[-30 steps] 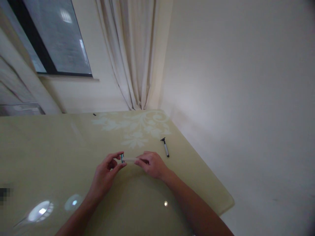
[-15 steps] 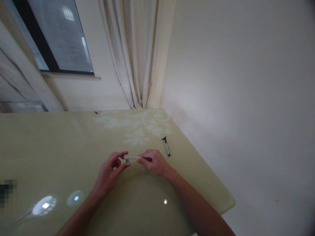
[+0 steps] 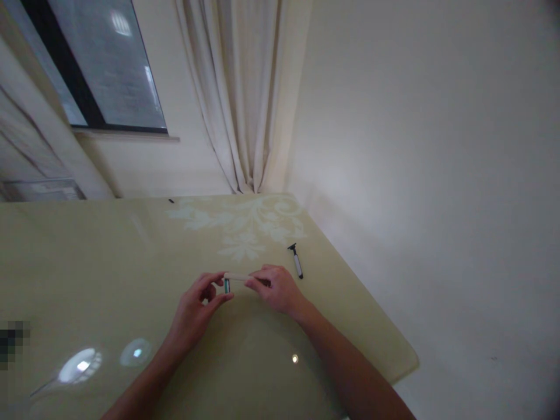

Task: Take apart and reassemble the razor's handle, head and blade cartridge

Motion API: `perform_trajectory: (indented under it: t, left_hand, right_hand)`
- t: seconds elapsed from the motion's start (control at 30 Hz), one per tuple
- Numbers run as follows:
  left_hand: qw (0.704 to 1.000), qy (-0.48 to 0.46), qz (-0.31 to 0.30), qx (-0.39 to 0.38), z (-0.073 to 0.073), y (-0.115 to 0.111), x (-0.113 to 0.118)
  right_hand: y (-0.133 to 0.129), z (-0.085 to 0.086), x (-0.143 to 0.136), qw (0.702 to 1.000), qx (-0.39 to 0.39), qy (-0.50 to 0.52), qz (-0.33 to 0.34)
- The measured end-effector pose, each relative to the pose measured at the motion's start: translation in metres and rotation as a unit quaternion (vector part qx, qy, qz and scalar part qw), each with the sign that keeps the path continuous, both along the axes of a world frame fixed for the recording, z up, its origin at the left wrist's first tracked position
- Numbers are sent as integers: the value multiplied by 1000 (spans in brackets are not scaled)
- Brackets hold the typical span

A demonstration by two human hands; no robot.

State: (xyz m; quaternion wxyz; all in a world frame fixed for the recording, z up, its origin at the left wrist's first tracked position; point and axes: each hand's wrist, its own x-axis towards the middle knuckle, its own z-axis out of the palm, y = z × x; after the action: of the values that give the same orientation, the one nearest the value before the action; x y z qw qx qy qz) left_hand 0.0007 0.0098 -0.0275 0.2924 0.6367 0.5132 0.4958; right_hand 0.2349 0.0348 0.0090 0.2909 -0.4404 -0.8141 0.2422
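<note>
Between the thumb and index finger of my left hand (image 3: 196, 303) is a small razor cartridge (image 3: 227, 286), held upright, with a green strip along it. My right hand (image 3: 279, 290) pinches a slim pale stick-like tool (image 3: 237, 276), whose exact kind I cannot make out. The tool's far end lies at the cartridge's upper end, close to my left index fingertip. Past my right hand, a razor (image 3: 298, 263) with a black head and grey handle rests on the table.
The pale glossy table (image 3: 109, 262) has a white floral pattern near its far corner and bright lamp reflections. A tiny dark piece (image 3: 171, 200) lies at the far edge. Behind stand a beige curtain (image 3: 240, 87) and a window (image 3: 109, 64); a wall (image 3: 415, 146) borders the right side.
The pale tool has shifted from the middle of the cartridge to its upper end, away from me. Both hands have otherwise barely moved.
</note>
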Motion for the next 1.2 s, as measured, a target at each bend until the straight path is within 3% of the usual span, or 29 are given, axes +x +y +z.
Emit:
perform_trajectory:
  t: [0.2, 0.33, 0.5, 0.63, 0.8, 0.97, 1.1, 1.2]
  left_hand:
    - [1000, 0, -4, -12, 3, -1, 0]
    - [1000, -7, -12, -11, 3, 0, -2]
    - [1000, -7, -13, -15, 1, 0, -2]
    - [1000, -17, -13, -16, 2, 1, 0]
    - [999, -23, -2, -23, 6, 1, 2]
    - [999, -22, -11, -27, 7, 0, 2]
    - [999, -29, -13, -35, 6, 0, 1]
    - [999, -32, -3, -30, 6, 0, 1]
  right_hand:
    - [1, 0, 0, 999, 0, 1, 39]
    - [2, 1, 1, 1000, -8, 11, 11]
    - [3, 0, 2, 999, -14, 11, 39]
    - [3, 1, 3, 1000, -13, -3, 5]
    - [3, 0, 2, 998, -16, -12, 51]
    - [5, 0, 4, 1000, -4, -21, 8]
    - [3, 0, 3, 998, -9, -11, 63]
    - [3, 0, 3, 999, -12, -6, 37]
